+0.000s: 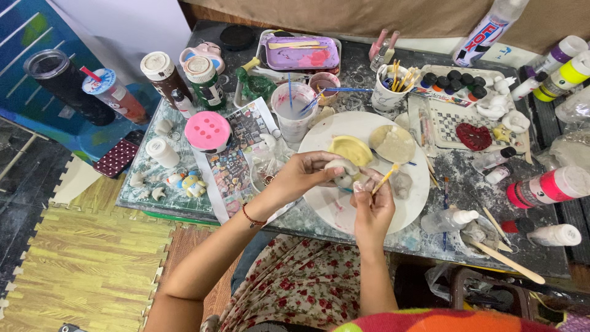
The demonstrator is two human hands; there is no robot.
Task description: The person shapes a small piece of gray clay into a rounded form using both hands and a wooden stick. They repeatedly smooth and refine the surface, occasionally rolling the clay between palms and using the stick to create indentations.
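Here, the left hand [310, 175] curls its fingers around a small pale figurine [342, 173], gripping it over the lower middle of the white plate [402, 206]. The right hand [372, 206] rises from the plate's near edge, its fingers pinched shut on a thin brush [386, 177] with a yellow handle; the brush slants up and to the right, and its lower end meets the figurine. The 2 hands touch one another around the figurine.

On the plate, just above the figurine, lie a patch of yellow paint [351, 149] and a beige patch [393, 143]. At the plate's upper left edge stands a clear cup [292, 110] of cloudy water with a blue stick in it. Above the plate's top edge sits a white mug [388, 91] crowded with brushes. Further up from the plate, beyond the cup, is a purple tray [302, 53].

Left of the plate, a pink lid [208, 131] with raised dots rests on printed paper, and a white jar [162, 152] stands further left still. Right of the plate is a chequered tray [456, 123] with a red heart [473, 136] on it and a row of small paint pots [452, 83] along its far side. Lower right of the plate lies a pink bottle [547, 185] on its side, and 2 wooden sticks [507, 261] lie below that.
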